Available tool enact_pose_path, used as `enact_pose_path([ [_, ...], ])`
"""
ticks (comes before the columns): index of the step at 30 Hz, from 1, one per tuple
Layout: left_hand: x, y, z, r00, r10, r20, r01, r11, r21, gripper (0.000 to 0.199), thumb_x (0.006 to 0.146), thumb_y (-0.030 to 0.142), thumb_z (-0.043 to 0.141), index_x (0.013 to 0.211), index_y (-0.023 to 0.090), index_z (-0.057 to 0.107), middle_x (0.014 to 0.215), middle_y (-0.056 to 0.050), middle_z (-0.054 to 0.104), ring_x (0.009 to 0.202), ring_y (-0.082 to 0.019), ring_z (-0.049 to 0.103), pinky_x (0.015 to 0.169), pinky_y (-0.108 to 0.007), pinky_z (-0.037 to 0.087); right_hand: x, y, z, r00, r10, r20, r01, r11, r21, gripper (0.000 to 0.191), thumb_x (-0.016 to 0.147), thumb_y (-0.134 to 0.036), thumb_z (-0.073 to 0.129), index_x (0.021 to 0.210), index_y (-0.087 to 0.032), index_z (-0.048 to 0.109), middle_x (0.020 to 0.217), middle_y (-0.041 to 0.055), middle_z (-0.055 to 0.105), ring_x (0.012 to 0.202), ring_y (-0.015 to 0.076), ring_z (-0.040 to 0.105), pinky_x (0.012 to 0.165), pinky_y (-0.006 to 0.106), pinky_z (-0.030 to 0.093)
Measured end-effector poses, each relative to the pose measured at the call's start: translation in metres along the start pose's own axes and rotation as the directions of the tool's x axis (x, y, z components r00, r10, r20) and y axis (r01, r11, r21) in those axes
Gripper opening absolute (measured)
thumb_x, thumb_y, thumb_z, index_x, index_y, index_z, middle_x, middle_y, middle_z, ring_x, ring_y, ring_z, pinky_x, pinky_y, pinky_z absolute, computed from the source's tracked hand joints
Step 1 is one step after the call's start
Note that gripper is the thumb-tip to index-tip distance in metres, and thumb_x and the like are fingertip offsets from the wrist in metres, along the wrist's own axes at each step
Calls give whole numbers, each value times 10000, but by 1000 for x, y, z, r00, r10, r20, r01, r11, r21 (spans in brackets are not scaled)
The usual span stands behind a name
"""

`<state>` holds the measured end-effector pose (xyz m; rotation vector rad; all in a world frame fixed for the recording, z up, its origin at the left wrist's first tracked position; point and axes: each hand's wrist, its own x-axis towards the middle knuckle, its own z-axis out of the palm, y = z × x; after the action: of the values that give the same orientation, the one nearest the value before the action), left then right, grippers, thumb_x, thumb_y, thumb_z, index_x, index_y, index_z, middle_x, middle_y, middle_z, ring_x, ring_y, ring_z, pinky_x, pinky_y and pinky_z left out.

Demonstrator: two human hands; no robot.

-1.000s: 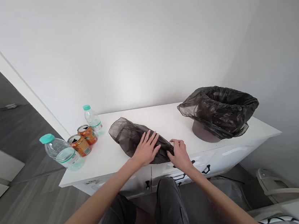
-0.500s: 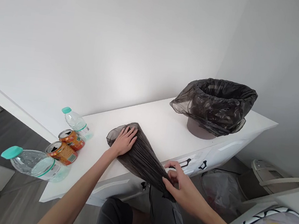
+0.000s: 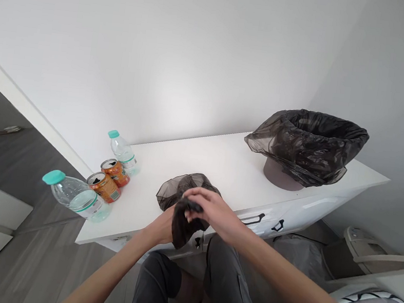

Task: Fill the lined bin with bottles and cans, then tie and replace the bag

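A thin black plastic bag (image 3: pixel 175 188) lies bunched near the front edge of the white cabinet top, one end folded back over my left wrist. My left hand (image 3: pixel 164 226) is largely covered by the bag, its fingers hidden. My right hand (image 3: pixel 209 209) has its fingers curled round the bag's twisted end, just above the left hand. To the right, a brownish bin (image 3: pixel 282 175) stands upright, lined with another black bag (image 3: pixel 308 152) that hangs over its rim.
At the cabinet's left end stand two clear bottles (image 3: pixel 123 152) (image 3: pixel 76 197) with teal caps and two opened orange cans (image 3: pixel 115 172) (image 3: pixel 105 187). Black handles (image 3: pixel 252 219) stick out from the cabinet front. A grey container (image 3: pixel 343 257) is at the lower right.
My right hand has moved up and left, folding the bag's long end back over my left hand. The bag is now shorter and more bunched. The view has shifted slightly.
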<state>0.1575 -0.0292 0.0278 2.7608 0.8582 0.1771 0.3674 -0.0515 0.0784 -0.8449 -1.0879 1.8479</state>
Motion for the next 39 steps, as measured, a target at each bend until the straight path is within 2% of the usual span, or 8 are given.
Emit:
enact_pose_path([
  [5, -50, -17, 6, 958, -233, -164, 235, 972, -5, 345, 964, 281, 441, 1219, 265, 674, 1289, -104, 685, 1322, -296, 557, 1168, -525, 441, 87, 14, 13, 947, 230, -226, -208, 971, 116, 151, 957, -239, 571, 1060, -146, 632, 1011, 110, 681, 820, 172, 703, 792, 312, 629],
  [9, -83, 3, -8, 765, -399, -506, 414, 906, -88, 386, 997, 316, 381, 1334, 252, 557, 1341, -131, 624, 1316, -282, 544, 1126, -532, 459, 91, 20, 21, 927, 238, -289, -232, 971, 55, 546, 989, -338, 578, 1468, -171, 375, 1253, 145, 626, 965, 171, 696, 926, 330, 585],
  [12, -78, 22, -14, 838, -263, -479, 297, 955, -5, 499, 958, 405, 516, 1429, 247, 475, 1441, -135, 568, 1374, -297, 498, 1149, -521, 430, 66, 9, 28, 960, 132, -248, -170, 975, -141, 764, 979, -449, 587, 1583, -218, 182, 1363, 142, 598, 1122, 202, 670, 1051, 394, 516],
  [17, -53, 14, 1, 918, -261, -299, 257, 965, -55, 490, 970, 379, 524, 1446, 266, 506, 1460, -83, 597, 1422, -283, 476, 1205, -518, 359, 13, -13, 3, 976, -137, 170, 218, 668, -712, 762, 766, -486, 813, 1436, -279, 515, 1515, 94, 530, 1449, 332, 429, 1212, 514, 312],
  [22, -51, -4, 6, 771, -579, -265, 469, 797, -380, 387, 1034, 436, 365, 1144, 221, 666, 1096, -79, 754, 1038, -256, 695, 924, -410, 550, 3, 4, -51, 909, -169, 382, 415, 256, -873, 347, 864, -370, 717, 1200, -288, 686, 1293, 68, 697, 1259, 334, 601, 1107, 473, 396],
  [28, -25, 6, -32, 607, -509, -611, 536, 829, -159, 466, 1027, 357, 379, 1427, 138, 472, 1314, -176, 668, 1244, -297, 625, 1045, -501, 496, 56, 29, -73, 988, -154, 21, 67, 298, -952, 272, 1007, -384, 494, 1180, -206, 606, 1029, 95, 741, 911, 267, 686, 740, 316, 468],
  [34, 15, 2, -32, 902, -115, -415, 278, 892, 358, 443, 1052, 342, 364, 1436, 228, 555, 1530, -72, 544, 1508, -279, 373, 1258, -530, 284, 86, 20, -75, 995, -50, -88, -71, 272, -960, 431, 974, -303, 558, 1368, -139, 503, 1198, 142, 718, 1093, 266, 672, 868, 327, 492],
  [39, 23, -35, 3, 926, -285, -250, 360, 864, 351, 512, 1059, 382, 350, 1526, 215, 476, 1583, -66, 480, 1524, -330, 330, 1259, -579, 250, 81, 30, -31, 913, -402, -68, -51, 52, -997, 564, 980, -226, 477, 1528, -115, 407, 1480, 219, 542, 1426, 346, 437, 1176, 527, 295],
])
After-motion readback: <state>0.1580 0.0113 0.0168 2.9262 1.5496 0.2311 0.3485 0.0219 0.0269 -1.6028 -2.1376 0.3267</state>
